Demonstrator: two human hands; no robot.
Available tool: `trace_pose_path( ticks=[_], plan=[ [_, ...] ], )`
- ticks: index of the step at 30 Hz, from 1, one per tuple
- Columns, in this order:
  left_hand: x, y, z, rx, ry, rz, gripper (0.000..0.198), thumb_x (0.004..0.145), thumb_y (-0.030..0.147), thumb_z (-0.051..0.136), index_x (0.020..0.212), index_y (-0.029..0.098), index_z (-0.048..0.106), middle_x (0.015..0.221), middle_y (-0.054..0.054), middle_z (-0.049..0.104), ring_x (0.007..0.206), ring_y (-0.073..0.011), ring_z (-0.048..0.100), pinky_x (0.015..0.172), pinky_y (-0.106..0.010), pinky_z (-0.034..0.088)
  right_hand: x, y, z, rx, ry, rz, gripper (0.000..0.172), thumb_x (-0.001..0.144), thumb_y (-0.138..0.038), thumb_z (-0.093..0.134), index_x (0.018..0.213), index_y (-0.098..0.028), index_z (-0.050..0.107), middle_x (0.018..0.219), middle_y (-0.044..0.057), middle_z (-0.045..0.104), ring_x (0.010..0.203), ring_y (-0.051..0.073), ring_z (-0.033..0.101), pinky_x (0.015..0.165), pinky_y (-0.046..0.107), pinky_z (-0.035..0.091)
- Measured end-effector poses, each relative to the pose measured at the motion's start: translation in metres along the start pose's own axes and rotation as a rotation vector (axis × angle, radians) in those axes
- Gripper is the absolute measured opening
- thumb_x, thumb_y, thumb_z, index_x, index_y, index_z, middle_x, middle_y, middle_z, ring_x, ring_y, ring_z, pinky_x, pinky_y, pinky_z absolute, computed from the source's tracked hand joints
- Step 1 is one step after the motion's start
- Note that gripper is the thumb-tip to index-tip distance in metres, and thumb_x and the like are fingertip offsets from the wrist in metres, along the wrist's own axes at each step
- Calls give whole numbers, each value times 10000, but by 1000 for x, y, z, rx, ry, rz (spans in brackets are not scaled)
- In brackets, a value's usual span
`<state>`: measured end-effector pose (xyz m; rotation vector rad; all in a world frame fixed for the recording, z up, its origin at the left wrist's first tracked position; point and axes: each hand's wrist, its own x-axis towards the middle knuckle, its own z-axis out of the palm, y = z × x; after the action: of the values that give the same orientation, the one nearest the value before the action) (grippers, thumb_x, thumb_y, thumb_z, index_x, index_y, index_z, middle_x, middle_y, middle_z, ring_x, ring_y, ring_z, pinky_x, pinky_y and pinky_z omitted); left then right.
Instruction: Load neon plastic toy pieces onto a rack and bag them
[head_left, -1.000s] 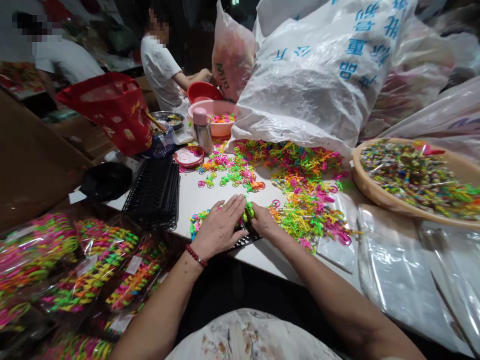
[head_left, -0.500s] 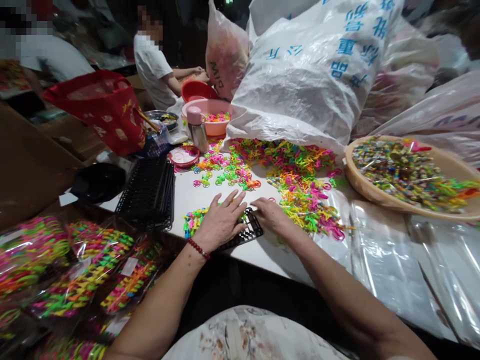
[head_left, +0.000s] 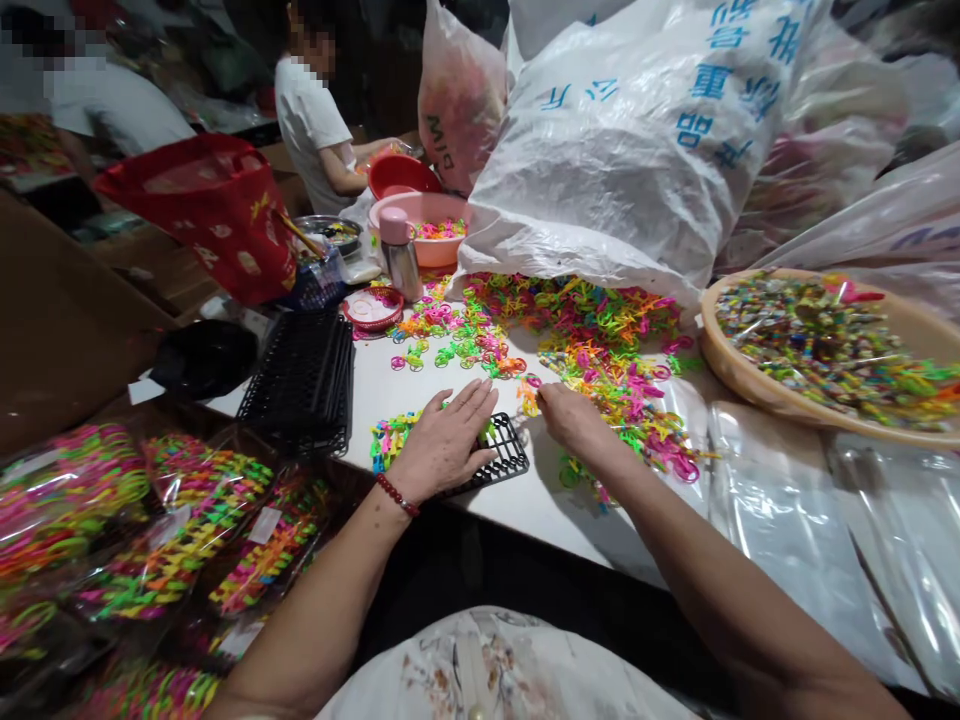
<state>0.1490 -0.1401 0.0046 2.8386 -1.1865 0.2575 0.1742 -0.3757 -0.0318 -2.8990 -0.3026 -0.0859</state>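
My left hand (head_left: 447,440) lies flat, fingers stretched, on a small black grid tray (head_left: 504,455) that holds a row of neon plastic pieces (head_left: 388,440). My right hand (head_left: 571,414) rests at the near edge of the big pile of neon plastic toy pieces (head_left: 600,350) on the white table (head_left: 390,395). Its fingertips pinch at a small pink and yellow piece (head_left: 529,388). A red bead bracelet (head_left: 396,496) circles my left wrist.
A stack of black grid trays (head_left: 304,375) stands to the left. A large white sack (head_left: 630,150) spills the pieces. A tan basin (head_left: 825,350) of wrapped items sits right, clear bags (head_left: 795,540) in front. Packed bundles (head_left: 150,530) lie at left. Another person (head_left: 315,120) works beyond the pink bowl (head_left: 427,225).
My right hand has left the grid tray and moved up and right to the edge of the pile. My left hand stays flat on the tray.
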Motion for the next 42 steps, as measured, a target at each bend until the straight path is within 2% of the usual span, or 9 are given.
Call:
trace_pose_path(
  ticks=[5,9,16,21,26,30,34,37,42],
  plan=[
    [1,0,1,-41,6,-16,793,891,474,507,1516,138,152,1570,-138,252,1457,-245,226,1151,-420,228,2,-38,29,605,56,65,126,883,-192,426,851,-202,548,742,-7,612,681,146,518,632,237,382],
    [1,1,0,-52,4,-17,824,880,478,521,1517,128,134,1574,-127,248,1459,-232,218,1157,-398,224,1,-48,46,756,62,8,169,879,-182,408,929,-197,568,875,13,656,758,146,543,713,252,423],
    [1,2,0,-48,3,-25,797,892,498,504,1514,130,167,1575,-132,243,1454,-235,229,1150,-408,237,2,-38,45,584,-8,-150,307,805,-64,427,1051,-160,585,1004,89,669,885,184,589,807,288,440],
    [2,4,-2,-13,17,13,723,887,541,502,1495,227,265,1595,-91,192,1451,-274,228,1096,-454,308,9,-42,47,434,-75,-183,290,799,-69,489,1059,-138,596,989,103,665,888,205,598,800,295,443],
    [4,4,1,6,21,26,632,897,505,506,1459,269,338,1556,-46,316,1439,-274,256,1065,-466,346,-10,-28,19,431,-52,-228,243,859,-130,521,1079,-167,618,955,71,640,833,170,585,774,275,447],
    [4,4,2,12,31,23,633,891,501,518,1451,257,351,1552,-55,324,1441,-267,255,1065,-458,351,-44,15,-21,213,118,-100,332,818,-40,478,1072,-169,650,1034,97,602,889,188,553,798,296,425],
    [3,4,1,4,25,22,623,902,514,491,1446,245,353,1558,-59,308,1444,-261,247,1065,-459,349,-63,54,-37,-109,22,76,213,783,-35,493,812,-148,672,879,101,576,783,198,503,688,292,370],
    [4,3,1,-3,14,14,608,914,508,471,1440,228,355,1562,-60,298,1446,-251,244,1064,-466,348,-65,62,-36,-153,-73,89,206,783,-19,486,753,-153,639,836,90,563,716,175,478,646,279,337],
    [5,3,0,-22,5,-2,586,915,499,474,1423,225,374,1557,-77,310,1438,-233,268,1060,-428,353,-60,45,-31,-115,38,32,202,813,-37,461,869,-176,596,894,92,573,752,192,490,669,287,327]
  ],
)
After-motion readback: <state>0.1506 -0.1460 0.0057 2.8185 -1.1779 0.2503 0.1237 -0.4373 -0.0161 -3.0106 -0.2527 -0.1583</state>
